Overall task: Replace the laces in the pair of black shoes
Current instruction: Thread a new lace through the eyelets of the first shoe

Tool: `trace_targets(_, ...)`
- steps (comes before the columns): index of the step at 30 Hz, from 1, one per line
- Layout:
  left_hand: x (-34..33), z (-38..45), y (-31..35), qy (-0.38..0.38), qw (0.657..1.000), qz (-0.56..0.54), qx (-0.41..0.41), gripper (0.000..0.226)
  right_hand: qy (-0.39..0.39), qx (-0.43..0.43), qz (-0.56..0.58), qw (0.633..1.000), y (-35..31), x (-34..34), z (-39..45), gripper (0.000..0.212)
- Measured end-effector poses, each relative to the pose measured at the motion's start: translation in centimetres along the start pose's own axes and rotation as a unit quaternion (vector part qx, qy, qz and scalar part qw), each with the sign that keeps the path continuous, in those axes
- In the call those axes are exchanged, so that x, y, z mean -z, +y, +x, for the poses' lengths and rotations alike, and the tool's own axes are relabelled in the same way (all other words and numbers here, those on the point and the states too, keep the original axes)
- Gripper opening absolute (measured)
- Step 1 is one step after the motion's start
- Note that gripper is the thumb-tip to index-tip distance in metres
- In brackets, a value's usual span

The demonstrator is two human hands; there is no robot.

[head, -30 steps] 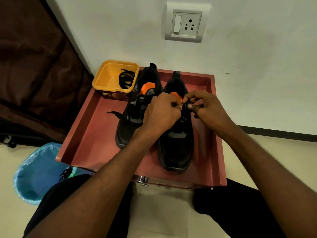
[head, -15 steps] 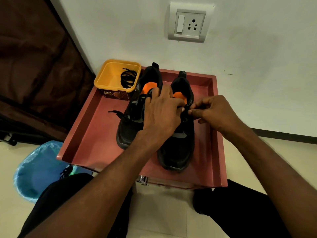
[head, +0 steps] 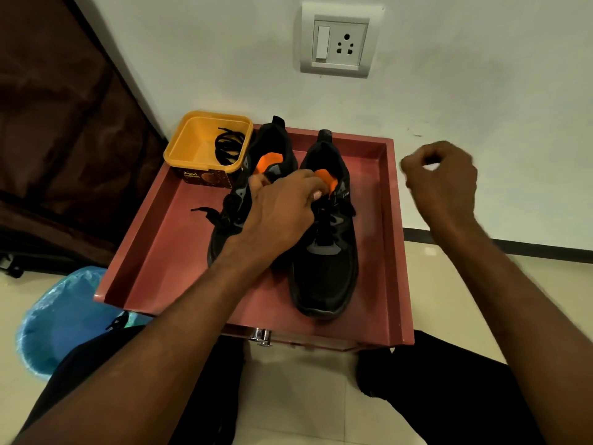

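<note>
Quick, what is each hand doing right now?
Left hand: open, fingers resting on the right-hand black shoe.
Right hand: raised, fingers curled; whether it pinches a lace cannot be told.

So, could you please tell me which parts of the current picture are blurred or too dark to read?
Head view: the right hand is smeared by motion blur, so its grip is unclear; the left hand on the shoes is sharper; black laces blend into the black uppers; the curtain at left is deep in shadow; the wide lens bends the tray edges.
</note>
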State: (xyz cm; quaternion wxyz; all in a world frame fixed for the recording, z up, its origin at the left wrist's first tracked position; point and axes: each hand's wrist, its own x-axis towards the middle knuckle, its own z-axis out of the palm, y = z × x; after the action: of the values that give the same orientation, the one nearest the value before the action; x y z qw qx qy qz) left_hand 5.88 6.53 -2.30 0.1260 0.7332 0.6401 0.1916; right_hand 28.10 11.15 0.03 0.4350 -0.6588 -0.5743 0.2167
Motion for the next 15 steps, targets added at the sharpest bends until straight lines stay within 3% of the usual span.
trace_targets(2,0.3,-0.2,0.3,0.005,1.000,-0.006,-0.008,0.032,-0.086,0.069,-0.030,0.993,-0.5,-0.8,-1.1,0.007)
trace_targets(5,0.7,-0.5,0.7,0.010,0.999,-0.038,-0.012,0.034,-0.244,0.070,-0.069,0.965,-1.4,-2.3,-2.8,0.012)
trace_targets(9,1.0,-0.6,0.9,0.031,0.999,-0.009,0.024,0.029,-0.282,0.054,-0.069,0.955,-1.1,-2.4,-2.9,0.004)
trace_targets(11,1.0,-0.6,0.8,0.023,0.999,-0.009,0.030,0.031,-0.231,0.046,-0.081,0.969,-1.0,-1.9,-2.2,0.006)
trace_targets(15,1.3,-0.4,0.5,0.009,1.000,-0.002,0.029,0.042,0.028,0.032,-0.094,0.995,-0.3,-0.2,-0.1,0.020)
